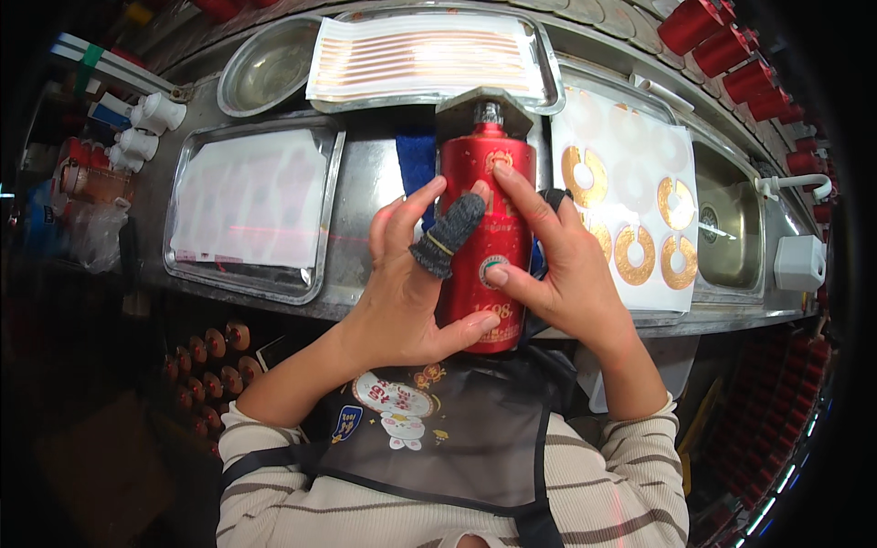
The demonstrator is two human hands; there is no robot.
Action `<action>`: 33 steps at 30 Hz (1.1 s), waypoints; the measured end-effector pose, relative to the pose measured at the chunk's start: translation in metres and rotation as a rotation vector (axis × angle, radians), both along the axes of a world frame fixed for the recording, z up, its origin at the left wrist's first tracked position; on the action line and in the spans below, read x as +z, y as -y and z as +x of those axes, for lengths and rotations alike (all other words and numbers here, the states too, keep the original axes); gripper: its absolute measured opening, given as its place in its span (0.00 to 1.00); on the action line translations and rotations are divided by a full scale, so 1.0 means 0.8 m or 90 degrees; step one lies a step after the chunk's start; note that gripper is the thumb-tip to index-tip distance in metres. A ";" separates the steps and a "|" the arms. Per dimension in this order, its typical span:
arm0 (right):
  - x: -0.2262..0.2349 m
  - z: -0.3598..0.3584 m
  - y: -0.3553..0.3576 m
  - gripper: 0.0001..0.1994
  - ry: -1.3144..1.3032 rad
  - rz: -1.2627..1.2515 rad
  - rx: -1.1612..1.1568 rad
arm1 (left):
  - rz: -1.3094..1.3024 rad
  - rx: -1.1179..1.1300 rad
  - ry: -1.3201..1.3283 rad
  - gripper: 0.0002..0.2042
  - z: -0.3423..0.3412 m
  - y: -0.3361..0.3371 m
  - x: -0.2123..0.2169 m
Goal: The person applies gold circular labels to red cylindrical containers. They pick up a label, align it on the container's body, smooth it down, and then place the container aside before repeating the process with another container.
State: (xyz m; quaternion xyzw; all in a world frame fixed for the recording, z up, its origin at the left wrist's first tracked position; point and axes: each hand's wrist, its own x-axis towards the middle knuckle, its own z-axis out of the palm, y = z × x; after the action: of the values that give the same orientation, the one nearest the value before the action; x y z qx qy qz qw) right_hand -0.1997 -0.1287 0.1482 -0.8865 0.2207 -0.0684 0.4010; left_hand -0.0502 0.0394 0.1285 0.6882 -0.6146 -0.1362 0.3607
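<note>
Now the glossy red bottle point(482, 239), neck at twelve o'clock, lies gripped between left hand point(406, 297) and right hand point(559, 263).

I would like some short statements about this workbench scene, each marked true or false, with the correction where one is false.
1. Both hands touch the red cylindrical bottle. True: the left hand and the right hand rest on it.
2. The grey knitted finger cover is on the right hand. False: it is on a finger of the left hand.
3. The white sheet with gold ring-shaped stickers lies on the person's right. True.
4. The round metal bowl holds red bottle caps. False: no caps show in it.
5. The bottle stands upright on the floor. False: it lies on the steel workbench, neck pointing away from the person.
</note>
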 end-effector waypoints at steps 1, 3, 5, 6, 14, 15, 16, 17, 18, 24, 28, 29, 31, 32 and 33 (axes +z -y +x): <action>-0.001 0.000 0.002 0.41 -0.008 0.007 -0.002 | -0.007 0.000 0.009 0.48 0.001 0.001 -0.002; -0.007 -0.002 0.002 0.41 0.015 0.016 0.004 | -0.002 0.001 0.008 0.47 0.000 0.000 -0.004; -0.010 -0.005 0.006 0.39 0.011 0.018 -0.007 | -0.058 0.012 -0.037 0.45 0.003 -0.004 -0.019; -0.010 -0.007 0.006 0.38 0.030 0.006 -0.008 | -0.096 0.009 -0.080 0.41 0.007 -0.005 -0.027; 0.004 -0.004 0.013 0.35 -0.013 -0.035 0.035 | -0.090 -0.011 -0.001 0.37 0.003 -0.001 -0.030; 0.003 -0.003 0.014 0.35 -0.003 -0.036 0.038 | -0.114 -0.002 -0.021 0.37 0.003 0.000 -0.033; 0.001 -0.003 0.014 0.35 0.005 -0.036 0.040 | -0.106 -0.007 -0.004 0.37 0.004 0.000 -0.033; 0.000 -0.004 0.013 0.36 0.001 -0.038 0.037 | -0.098 -0.012 0.012 0.38 0.005 0.000 -0.032; -0.002 -0.006 0.013 0.36 -0.004 -0.040 0.034 | -0.090 -0.018 0.029 0.38 0.006 0.000 -0.031; 0.001 -0.012 0.012 0.42 -0.019 -0.015 0.048 | -0.062 -0.027 0.009 0.42 0.007 -0.004 -0.030; -0.003 -0.013 0.013 0.46 -0.021 -0.024 0.058 | -0.071 -0.040 -0.022 0.43 0.008 -0.004 -0.036; -0.003 -0.013 0.013 0.47 -0.026 -0.018 0.057 | -0.071 -0.041 -0.032 0.43 0.008 -0.004 -0.037; -0.001 -0.012 0.012 0.47 -0.034 -0.008 0.055 | -0.074 -0.040 -0.037 0.44 0.008 -0.004 -0.037; -0.002 -0.012 0.012 0.48 -0.031 -0.019 0.059 | -0.077 -0.039 -0.031 0.44 0.009 -0.004 -0.036; -0.003 -0.011 0.013 0.49 -0.029 -0.030 0.063 | -0.079 -0.037 -0.024 0.44 0.009 -0.005 -0.036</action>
State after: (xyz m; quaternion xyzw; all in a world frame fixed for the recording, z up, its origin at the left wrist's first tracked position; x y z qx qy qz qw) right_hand -0.2086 -0.1388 0.1457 -0.9069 0.1838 -0.0334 0.3777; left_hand -0.0428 0.0430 0.0997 0.6436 -0.6348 -0.1214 0.4101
